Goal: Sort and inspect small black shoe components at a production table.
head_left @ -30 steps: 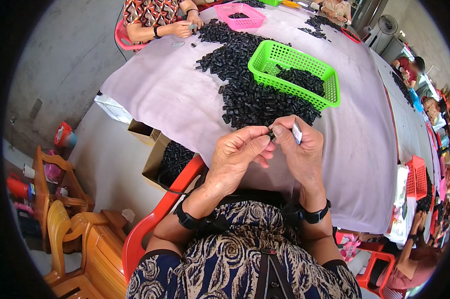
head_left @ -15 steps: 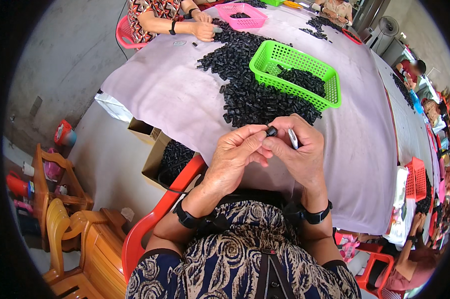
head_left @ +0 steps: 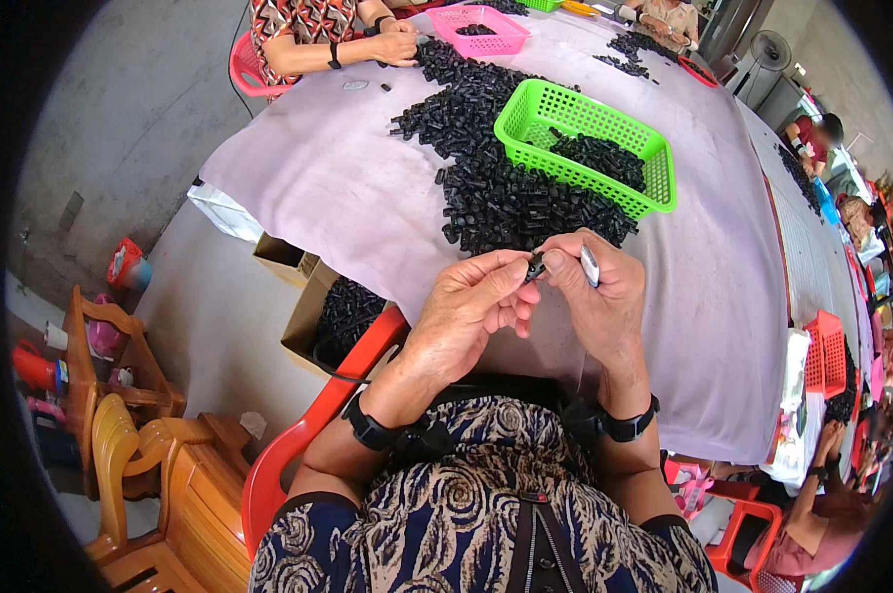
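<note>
A small black plastic piece [head_left: 534,268] is pinched between the thumb and fingers of my left hand [head_left: 471,306]. My right hand [head_left: 602,296] meets it from the other side, thumb and fingertip closed at the piece. Out of the right fist sticks a short, narrow silvery-white tool [head_left: 590,265]; its working end is hidden by the fingers. Just beyond both hands spreads a heap of similar black pieces [head_left: 525,206] on the pale mauve tablecloth [head_left: 338,178]. A green perforated basket [head_left: 659,203] partly filled with them stands at the heap's far right.
Across the table a person's hands [head_left: 397,44] work beside a pink basket [head_left: 518,42]. A red chair arm [head_left: 313,425] and an open carton [head_left: 303,341] of black pieces are at my left. Wooden chairs [head_left: 194,494] stand farther left; a red basket [head_left: 825,356] is at right.
The black piece has turned and is more covered by my fingers. My right hand has tilted slightly, moving the silvery tool a little right. The person across has brought both hands together.
</note>
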Available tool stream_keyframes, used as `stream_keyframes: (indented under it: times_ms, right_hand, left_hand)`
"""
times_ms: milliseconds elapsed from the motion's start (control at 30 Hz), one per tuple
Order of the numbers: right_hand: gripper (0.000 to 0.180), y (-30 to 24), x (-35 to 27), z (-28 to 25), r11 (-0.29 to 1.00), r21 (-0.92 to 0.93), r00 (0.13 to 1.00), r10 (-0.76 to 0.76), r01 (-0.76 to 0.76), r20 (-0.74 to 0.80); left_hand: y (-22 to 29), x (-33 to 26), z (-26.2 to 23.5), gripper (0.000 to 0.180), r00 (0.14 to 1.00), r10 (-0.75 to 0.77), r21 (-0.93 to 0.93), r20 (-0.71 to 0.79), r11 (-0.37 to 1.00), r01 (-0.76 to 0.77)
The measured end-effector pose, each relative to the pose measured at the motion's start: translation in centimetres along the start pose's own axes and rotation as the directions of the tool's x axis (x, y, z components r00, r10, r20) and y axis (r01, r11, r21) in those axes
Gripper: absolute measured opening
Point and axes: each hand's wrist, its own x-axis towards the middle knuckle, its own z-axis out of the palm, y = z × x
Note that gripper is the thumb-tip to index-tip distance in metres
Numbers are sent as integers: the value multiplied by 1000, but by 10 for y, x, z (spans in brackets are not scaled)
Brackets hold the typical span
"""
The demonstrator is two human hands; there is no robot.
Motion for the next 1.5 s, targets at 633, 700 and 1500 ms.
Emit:
stream_keyframes:
  times_ms: [633,700,1500]
  right_hand:
    - [9,8,47,-43,939,-336,950,-33,-78,-312]
    - [13,20,77,-65,868,-490,943,-96,-77,-319]
    - [12,83,10,-44,506,-859,952,218,80,217]
  left_hand:
    - [-5,7,-10,23,997,44,145,-58,989,-35]
    - [-5,9,-11,19,998,32,109,-48,994,-27]
    - [-4,10,-9,17,990,81,112,-116,991,-68]
